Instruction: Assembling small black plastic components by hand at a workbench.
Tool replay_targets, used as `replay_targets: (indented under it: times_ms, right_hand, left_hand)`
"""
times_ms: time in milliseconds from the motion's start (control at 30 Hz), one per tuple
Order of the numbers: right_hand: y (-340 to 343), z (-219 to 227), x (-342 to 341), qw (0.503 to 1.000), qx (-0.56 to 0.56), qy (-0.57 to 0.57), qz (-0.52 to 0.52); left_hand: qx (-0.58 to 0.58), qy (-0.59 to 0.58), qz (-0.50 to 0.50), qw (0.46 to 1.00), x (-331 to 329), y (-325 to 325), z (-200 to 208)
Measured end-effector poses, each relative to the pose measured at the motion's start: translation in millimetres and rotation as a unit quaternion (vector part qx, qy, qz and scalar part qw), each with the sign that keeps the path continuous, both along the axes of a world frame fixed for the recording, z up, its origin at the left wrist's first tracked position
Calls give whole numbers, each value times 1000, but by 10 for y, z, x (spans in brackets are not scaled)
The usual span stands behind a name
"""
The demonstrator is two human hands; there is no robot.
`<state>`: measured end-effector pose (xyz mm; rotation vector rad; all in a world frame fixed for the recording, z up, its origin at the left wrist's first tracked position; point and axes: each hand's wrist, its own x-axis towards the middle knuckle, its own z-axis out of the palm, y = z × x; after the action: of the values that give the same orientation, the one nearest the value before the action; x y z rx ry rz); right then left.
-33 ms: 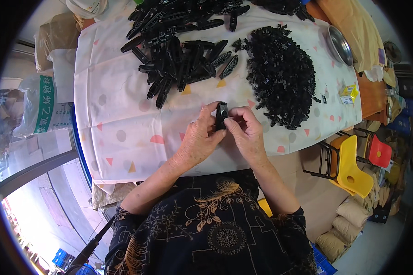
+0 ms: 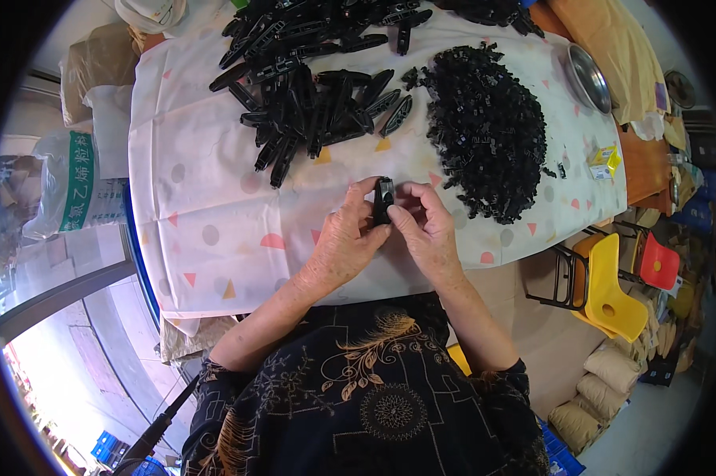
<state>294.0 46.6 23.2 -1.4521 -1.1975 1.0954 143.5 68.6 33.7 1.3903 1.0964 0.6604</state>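
A long, narrow black plastic part (image 2: 384,193) is held upright over the near middle of the table. My left hand (image 2: 338,244) grips it from the left, fingers closed along its side. From the right, my right hand (image 2: 430,240) presses its thumb to the part's lower end, with the fingers curled. Whether a smaller piece sits under that thumb is hidden. Beyond my hands lies a loose heap of similar long black parts (image 2: 314,107). A broad pile of small black plastic pieces (image 2: 489,131) spreads to the right of it.
A patterned white cloth (image 2: 191,159) covers the table. Toward the right edge are a metal bowl (image 2: 588,79) and a small yellow box (image 2: 605,163). Yellow (image 2: 612,293) and red chairs (image 2: 660,262) stand on the right, near stacked sacks (image 2: 600,397). Plastic bags (image 2: 64,182) hang at the left.
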Motion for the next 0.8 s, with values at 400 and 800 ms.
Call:
replay_targets:
  times_ms: [400,800]
  right_hand:
    - [-284,196,92,963,-88,246,61]
    - [-776,203,532,957,-43,268,99]
  left_hand:
    - [-42,-154,-60,985,116,-231,36]
    - [134,-54,-160,977,320,-474,165]
